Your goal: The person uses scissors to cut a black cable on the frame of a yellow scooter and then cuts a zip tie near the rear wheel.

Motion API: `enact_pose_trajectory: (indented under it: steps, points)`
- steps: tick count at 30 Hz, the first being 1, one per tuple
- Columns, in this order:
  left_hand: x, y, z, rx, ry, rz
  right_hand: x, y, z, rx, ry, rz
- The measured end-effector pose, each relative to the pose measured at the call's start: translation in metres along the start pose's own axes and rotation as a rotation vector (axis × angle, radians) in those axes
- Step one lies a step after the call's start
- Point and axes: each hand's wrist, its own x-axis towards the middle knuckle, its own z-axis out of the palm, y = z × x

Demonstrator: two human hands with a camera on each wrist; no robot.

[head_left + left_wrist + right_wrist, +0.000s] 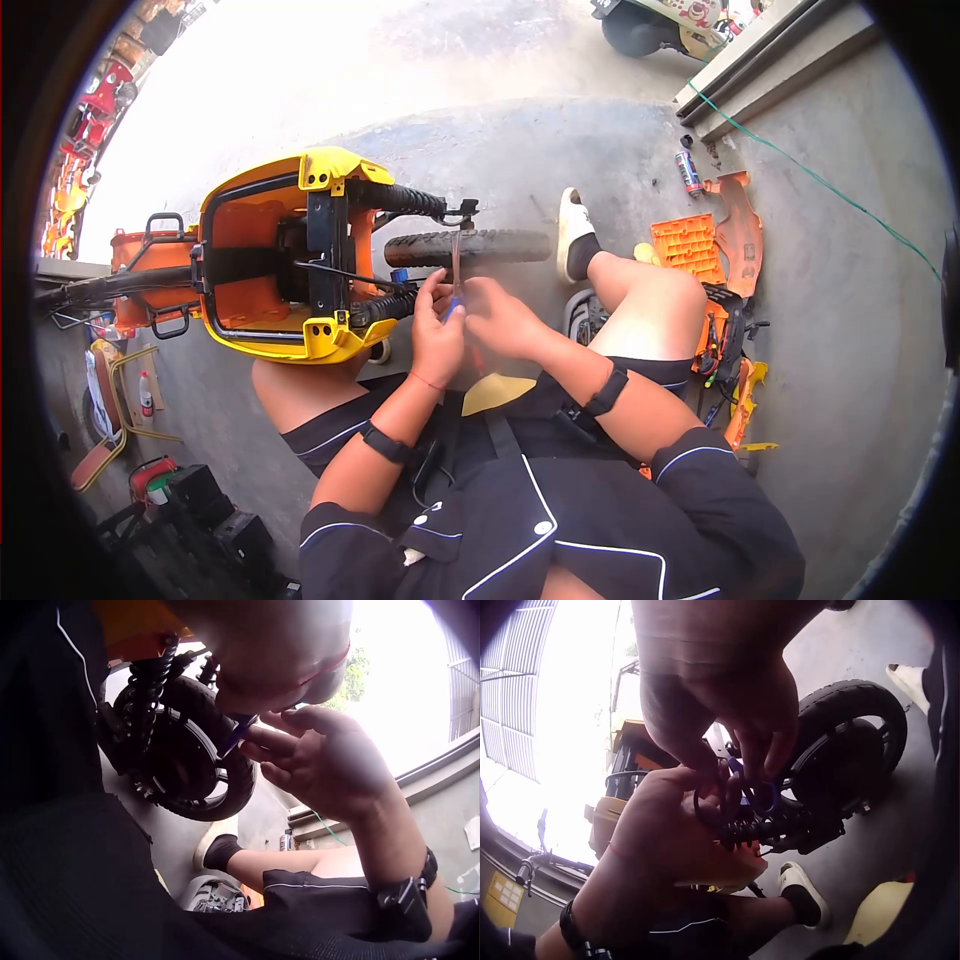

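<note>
My left hand grips what looks like blue-handled scissors in front of my lap, the narrow part extending towards the wheel. Dark and blue finger loops show beside the left fingers in the right wrist view. My right hand is close against the left, its fingertips right at the blue tool; I cannot tell whether they pinch it. Just beyond both hands lies the black-tyred wheel of a yellow and orange scooter body. Coil-spring shock absorbers flank that wheel.
Orange plastic panels lie on the concrete floor to the right, near a spray can. A green cord runs across the floor there. At the left stand a chair and a bottle. My shoe is beside the wheel.
</note>
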Motion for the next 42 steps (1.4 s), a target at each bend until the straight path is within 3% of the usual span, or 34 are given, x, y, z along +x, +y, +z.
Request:
enact_pose_trajectory:
  steps: [4,6,7,8,10,12,14,15,16,19,22,24,26,27,29,30,34,35,37,38,40,41,42]
  points:
    - [0.003,-0.002,-0.004,-0.161,-0.007,-0.142,0.016,0.002,-0.008,0.037,-0.128,0.138]
    - [0.004,-0.003,-0.002,-0.192,-0.035,-0.171,0.025,0.01,-0.016,-0.007,-0.354,0.089]
    - [0.006,-0.003,-0.001,-0.223,-0.069,-0.19,0.026,0.009,-0.019,0.107,-0.462,0.252]
    - [0.007,-0.004,0.002,-0.253,-0.083,-0.175,0.025,0.002,-0.023,0.104,-0.468,0.246]
    - [0.012,-0.007,0.005,-0.209,-0.092,-0.166,0.018,-0.014,-0.027,0.289,-0.506,0.443]
    - [0.016,-0.009,0.005,-0.196,-0.063,-0.149,0.022,-0.006,-0.027,0.317,-0.522,0.426]
    - [0.021,-0.016,0.002,-0.185,-0.032,-0.139,0.025,-0.004,-0.028,0.25,-0.298,0.401]
    - [0.026,-0.025,-0.002,-0.185,-0.059,-0.156,0.027,-0.005,-0.035,0.079,-0.196,0.369]
    - [0.03,-0.03,-0.006,-0.185,-0.085,-0.172,0.034,0.027,-0.032,-0.091,-0.004,0.19]
    - [0.029,-0.004,-0.008,-0.352,-0.104,-0.273,0.037,0.019,-0.034,0.094,0.334,0.072]
    - [0.031,-0.004,-0.007,-0.546,-0.075,-0.3,0.033,0.014,-0.036,-0.14,0.465,-0.023]
    - [0.031,-0.004,-0.009,-0.615,-0.048,-0.286,0.033,0.023,-0.035,-0.134,0.378,0.022]
    - [0.03,0.0,-0.011,-0.749,-0.092,-0.348,0.026,0.01,-0.031,0.318,-0.13,0.394]
    - [0.028,0.004,-0.013,-0.75,-0.096,-0.35,0.018,0.003,-0.023,0.475,-0.129,0.37]
    - [0.023,0.009,-0.013,-0.741,-0.365,-0.453,0.014,0.016,-0.011,0.59,-0.116,0.372]
    - [0.021,0.008,-0.009,-0.748,-0.368,-0.452,0.014,0.02,-0.01,0.703,-0.113,0.365]
    - [0.018,-0.008,-0.002,-0.62,-0.427,-0.47,0.018,0.023,-0.019,0.737,-0.137,0.358]
    - [0.02,-0.006,-0.003,-0.391,-0.525,-0.514,0.021,0.024,-0.016,0.768,0.05,0.334]
    - [0.021,-0.018,-0.003,-0.007,-0.691,-0.542,0.034,0.031,-0.025,0.719,0.216,0.249]
    - [0.02,-0.018,-0.003,-0.012,-0.689,-0.543,0.04,0.036,-0.032,0.641,0.29,0.221]
    - [0.016,-0.017,-0.001,0.441,-0.743,-0.332,0.05,0.044,-0.046,0.48,0.356,0.228]
    - [0.013,-0.024,0.0,0.648,-0.707,-0.063,0.053,0.047,-0.05,0.322,0.421,0.231]
    - [0.01,-0.028,0.0,0.645,-0.706,-0.065,0.056,0.05,-0.05,0.319,0.419,0.232]
